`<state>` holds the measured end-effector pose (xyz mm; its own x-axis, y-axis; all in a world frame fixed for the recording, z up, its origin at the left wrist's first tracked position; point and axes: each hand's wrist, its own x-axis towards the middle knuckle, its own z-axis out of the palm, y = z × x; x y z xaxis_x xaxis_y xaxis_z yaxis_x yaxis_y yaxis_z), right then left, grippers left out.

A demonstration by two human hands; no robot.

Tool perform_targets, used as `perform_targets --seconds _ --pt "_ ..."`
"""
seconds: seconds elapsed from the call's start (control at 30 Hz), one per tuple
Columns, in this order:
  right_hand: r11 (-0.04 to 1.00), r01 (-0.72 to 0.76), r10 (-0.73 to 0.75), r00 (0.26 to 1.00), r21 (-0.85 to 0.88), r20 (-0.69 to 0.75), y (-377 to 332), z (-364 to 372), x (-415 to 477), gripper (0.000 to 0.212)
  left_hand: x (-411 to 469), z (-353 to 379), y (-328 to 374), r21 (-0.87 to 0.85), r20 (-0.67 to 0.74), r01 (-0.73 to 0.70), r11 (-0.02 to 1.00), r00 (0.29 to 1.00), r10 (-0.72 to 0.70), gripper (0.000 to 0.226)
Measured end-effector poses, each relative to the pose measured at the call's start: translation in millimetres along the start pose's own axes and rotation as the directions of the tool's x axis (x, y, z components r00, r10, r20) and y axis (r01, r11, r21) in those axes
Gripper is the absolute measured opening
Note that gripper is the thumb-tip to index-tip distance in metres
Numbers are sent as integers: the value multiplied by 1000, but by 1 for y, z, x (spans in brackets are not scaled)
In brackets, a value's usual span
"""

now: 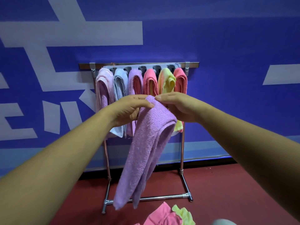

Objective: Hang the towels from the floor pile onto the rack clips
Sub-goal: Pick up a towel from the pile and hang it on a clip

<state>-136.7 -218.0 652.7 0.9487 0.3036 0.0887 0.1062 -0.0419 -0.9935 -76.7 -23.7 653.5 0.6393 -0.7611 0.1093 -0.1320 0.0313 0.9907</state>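
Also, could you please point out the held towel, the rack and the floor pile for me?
held towel [151,143]: head view, middle of its hanging fold.
rack [182,151]: head view, on its right upright pole.
floor pile [161,215]: head view, on its pink part at the bottom edge.

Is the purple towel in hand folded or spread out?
Folded. The purple towel hangs doubled in a narrow strip, two layers showing at its lower end; left hand and right hand pinch its top.
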Motion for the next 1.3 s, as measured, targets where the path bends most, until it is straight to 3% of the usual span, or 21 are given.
perform_targets --seconds 0.13,0.23,0.37,0.43,0.5,0.57,0.63,0.73,0.9,1.03,1.17,1.3 --pt "997 -57 60 996 -44 62 -1 -12 -5 27 6 -1 1 38 70 35 999 997 -37 37" --pt "993 -76 76 997 -92 -8 -3 -29 -7 34 18 3 0 73 85 61 995 994 -67 44" --pt "997 -41 37 998 -67 -58 -7 -55 -13 16 41 12 3 121 74 54 991 995 -63 52" --pt "997 -25 18 995 -72 -96 -13 -70 -16 15 56 17 6 164 86 64 984 993 -79 39" --pt "993 -21 4 989 -113 -148 -20 -88 -16 17 73 27 11 203 110 68 977 990 -92 7" --pt "990 -13 -14 981 -139 -192 -27 -107 -15 19 94 34 17 212 126 36 977 990 -64 18" --pt "990 -7 -28 970 -142 -242 -36 -128 -11 21 119 41 24 233 107 -2 972 994 -24 13" --pt "983 -3 -56 948 -184 -314 -47 -164 1 14 157 46 35 250 63 -12 968 998 -4 31" --pt "970 -18 -84 910 -241 -406 -64 -217 32 14 225 35 57 366 25 -69 928 998 65 9" --pt "940 -58 -97 899 -335 -428 -69 -249 66 15 270 12 73 573 10 -110 812 992 128 15" --pt "901 -135 -73 890 -411 -451 -65 -273 103 14 304 -14 75 787 0 -41 616 998 67 10" --pt "865 -231 -22 869 -446 -494 -53 -288 135 17 331 -27 64 936 30 -41 349 999 37 7"
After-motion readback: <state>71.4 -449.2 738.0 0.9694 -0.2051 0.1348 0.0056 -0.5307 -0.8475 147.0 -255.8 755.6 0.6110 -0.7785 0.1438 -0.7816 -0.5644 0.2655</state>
